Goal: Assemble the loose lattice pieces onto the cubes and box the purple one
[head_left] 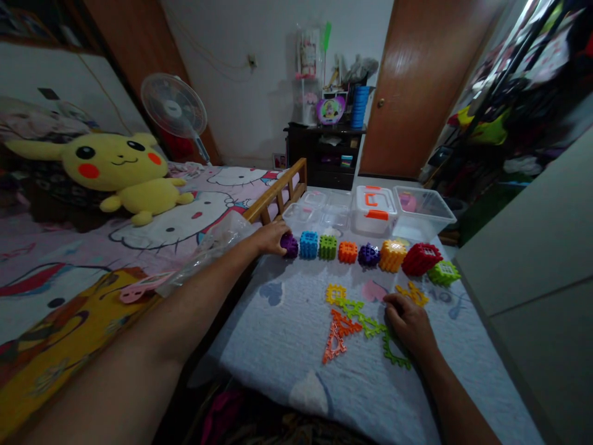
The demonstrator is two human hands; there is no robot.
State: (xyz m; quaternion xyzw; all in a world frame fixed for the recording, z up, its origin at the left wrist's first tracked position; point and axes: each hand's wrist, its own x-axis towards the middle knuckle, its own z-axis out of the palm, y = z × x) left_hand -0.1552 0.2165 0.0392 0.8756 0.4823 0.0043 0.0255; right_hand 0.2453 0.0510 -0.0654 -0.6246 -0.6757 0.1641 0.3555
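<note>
At the left end of a row of interlocking plastic blocks, my left hand [274, 238] has its fingers closed around a purple block [290, 245]. Beside it stand a blue block [309, 245], a green block [328, 247], an orange block [348, 252] and several more, running to the right. My right hand [407, 321] rests on the cloth with its fingers curled in, and nothing shows in them. Flat toothed pieces lie near it: a yellow square [336, 293], an orange triangle [345, 322], a dark green piece [393, 351] and a yellow piece [412, 293].
Behind the row are clear plastic trays [324, 209], a lidded box [374, 210] with orange clips and an open clear bin [424, 213]. A wooden bed rail [278, 191] borders the table on the left. The bed holds a yellow plush toy [120, 170] and a plastic bag [208, 253].
</note>
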